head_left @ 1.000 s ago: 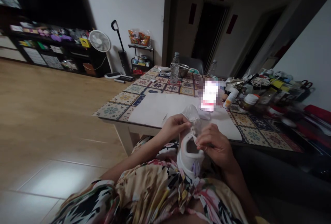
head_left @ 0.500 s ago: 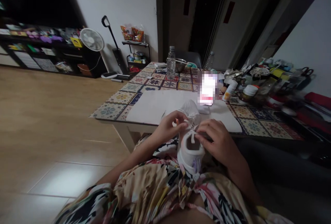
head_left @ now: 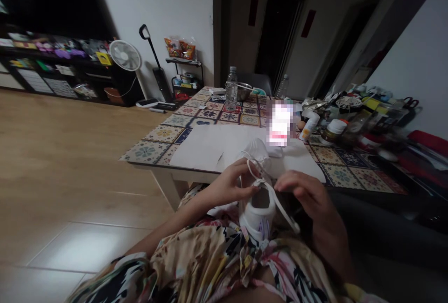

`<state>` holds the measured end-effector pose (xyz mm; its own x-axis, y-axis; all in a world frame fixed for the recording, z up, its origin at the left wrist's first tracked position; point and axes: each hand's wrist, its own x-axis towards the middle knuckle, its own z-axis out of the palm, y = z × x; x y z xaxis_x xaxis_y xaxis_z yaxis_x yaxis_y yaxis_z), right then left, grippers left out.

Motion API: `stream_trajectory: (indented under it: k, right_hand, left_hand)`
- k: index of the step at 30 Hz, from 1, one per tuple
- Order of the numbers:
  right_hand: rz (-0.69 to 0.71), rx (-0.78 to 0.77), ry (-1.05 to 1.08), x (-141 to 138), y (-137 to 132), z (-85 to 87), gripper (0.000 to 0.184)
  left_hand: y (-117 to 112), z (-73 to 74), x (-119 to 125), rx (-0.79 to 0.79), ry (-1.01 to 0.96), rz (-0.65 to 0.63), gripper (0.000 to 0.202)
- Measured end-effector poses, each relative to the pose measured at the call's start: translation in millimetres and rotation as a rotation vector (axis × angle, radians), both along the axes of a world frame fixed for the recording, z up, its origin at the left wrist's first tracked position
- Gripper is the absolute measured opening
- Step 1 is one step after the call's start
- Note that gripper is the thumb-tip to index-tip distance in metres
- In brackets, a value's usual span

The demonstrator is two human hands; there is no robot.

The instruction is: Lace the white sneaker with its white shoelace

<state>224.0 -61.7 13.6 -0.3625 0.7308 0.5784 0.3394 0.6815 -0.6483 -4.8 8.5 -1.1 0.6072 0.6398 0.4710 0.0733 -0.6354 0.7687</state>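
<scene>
A white sneaker [head_left: 257, 214] rests on my lap against a floral garment, its toe pointing away and its collar opening facing up. A thin white shoelace [head_left: 280, 205] runs through the top of the shoe. One loop stands up by my left hand [head_left: 227, 186], whose fingertips pinch the lace at the shoe's throat. The other length stretches down to the right, beneath my right hand [head_left: 308, 198]. That hand's curved fingers hang just over the lace, and its thumb is hidden.
Just ahead stands a mosaic-tiled table with a white sheet [head_left: 210, 149] on it. Beyond are a water bottle [head_left: 231, 88], a steel bowl [head_left: 244, 91], and a blurred object [head_left: 280, 126]. Bottles and clutter crowd the table's right side. A wooden floor lies to the left.
My right hand has moved right, away from the shoe's throat. A length of lace now stretches out toward it, and a lace loop stands higher by my left hand.
</scene>
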Motion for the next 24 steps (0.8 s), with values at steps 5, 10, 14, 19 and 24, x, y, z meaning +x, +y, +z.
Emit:
stream_trajectory:
  k: [5,10,14,19,24]
  right_hand:
    - [0.014,0.019,-0.209,-10,24,-0.7,0.013]
    - [-0.001,0.059,-0.257,-20,24,-6.3,0.024]
    - [0.042,0.021,-0.173,-22,33,-10.1,0.022]
    - [0.145,-0.037,0.01,-20,44,-17.6,0.015]
    - [0.136,-0.05,-0.053,-13,43,-15.3,0.005]
  left_hand:
    - [1,-4.1,4,-0.075,-0.02,-0.045,0.013]
    - [-1,-3.4,8,-0.082,0.005,-0.073,0.012]
    - [-2,0.6,9,-0.036,0.022,-0.052,0.013]
    - [0,-1.6,9,-0.064,0.002,-0.076,0.01]
    - [5,-7.7,10,-0.128,-0.108,-0.139,0.021]
